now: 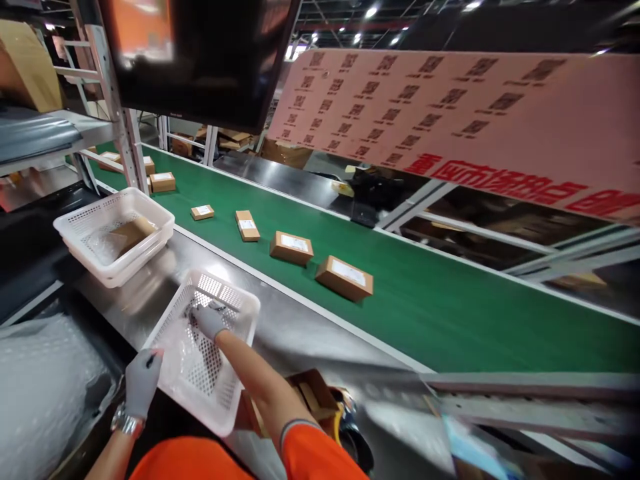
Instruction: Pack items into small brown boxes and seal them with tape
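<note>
A white perforated plastic basket [243, 393] rests tilted on the metal worktop, near its front edge. My left hand [143, 381], in a pale glove with a watch at the wrist, is closed on the basket's left rim. My right hand [207, 321], also gloved, reaches down inside the basket near its far end. Its fingers are curled around something small and dark that I cannot make out. Clear plastic wrap [176, 357] lies in the basket beside that hand.
Stacked white baskets [117, 270] hold a brown packet [131, 237] at left. Beyond the metal worktop [295, 320], a green conveyor belt [425, 313] carries several labelled cartons [345, 277]. Bubble wrap [45, 393] lies lower left; an open carton [315, 393] and tape rolls stand lower right.
</note>
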`<act>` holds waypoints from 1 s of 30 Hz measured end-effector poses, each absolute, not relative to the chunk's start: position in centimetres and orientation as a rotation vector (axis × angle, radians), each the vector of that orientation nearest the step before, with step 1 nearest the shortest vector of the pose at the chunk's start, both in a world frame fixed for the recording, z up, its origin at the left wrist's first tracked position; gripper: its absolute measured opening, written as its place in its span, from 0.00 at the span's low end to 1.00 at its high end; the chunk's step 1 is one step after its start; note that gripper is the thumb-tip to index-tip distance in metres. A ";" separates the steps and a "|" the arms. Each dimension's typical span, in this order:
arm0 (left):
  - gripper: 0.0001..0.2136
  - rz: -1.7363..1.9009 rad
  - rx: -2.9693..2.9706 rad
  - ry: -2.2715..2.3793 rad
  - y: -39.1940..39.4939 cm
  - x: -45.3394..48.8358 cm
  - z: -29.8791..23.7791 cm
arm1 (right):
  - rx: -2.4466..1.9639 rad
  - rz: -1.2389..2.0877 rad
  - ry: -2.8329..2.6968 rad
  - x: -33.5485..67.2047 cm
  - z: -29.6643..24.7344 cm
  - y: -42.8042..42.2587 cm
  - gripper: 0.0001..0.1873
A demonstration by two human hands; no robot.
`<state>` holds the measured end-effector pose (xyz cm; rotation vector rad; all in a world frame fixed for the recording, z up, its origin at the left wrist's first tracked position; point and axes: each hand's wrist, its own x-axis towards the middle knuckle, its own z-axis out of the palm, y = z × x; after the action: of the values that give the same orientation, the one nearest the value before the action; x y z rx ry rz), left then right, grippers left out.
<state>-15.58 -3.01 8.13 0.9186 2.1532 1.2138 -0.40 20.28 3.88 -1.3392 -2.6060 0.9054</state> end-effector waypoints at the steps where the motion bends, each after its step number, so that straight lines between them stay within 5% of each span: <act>1: 0.21 1.209 0.918 2.148 -2.9 -15.6 8.1 | -1.349 0.898 -2.614 -0.4 4.1 20.5 0.12; 7: 0.19 1.231 0.964 2.135 -1.3 -15.7 7.3 | -1.396 0.801 -2.364 4.0 9.2 21.3 0.11; 10: 0.17 1.213 1.013 2.123 0.3 -14.6 7.1 | -1.187 0.949 -1.797 8.2 13.4 18.6 0.08; 14: 0.17 1.137 1.191 2.002 2.4 -11.8 7.3 | -0.953 1.165 -1.388 12.5 16.9 11.9 0.16; 22: 0.22 1.174 1.337 1.849 3.9 -6.6 8.6 | -1.043 1.076 -1.694 14.9 14.1 5.9 0.07; 30: 0.20 1.217 1.358 1.772 2.7 -2.6 11.2 | -1.185 1.060 -1.672 16.0 12.3 4.7 0.08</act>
<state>-2.56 2.68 11.20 1.3581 1.7722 1.2168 16.02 4.70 12.33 -1.1855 -1.6720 1.0596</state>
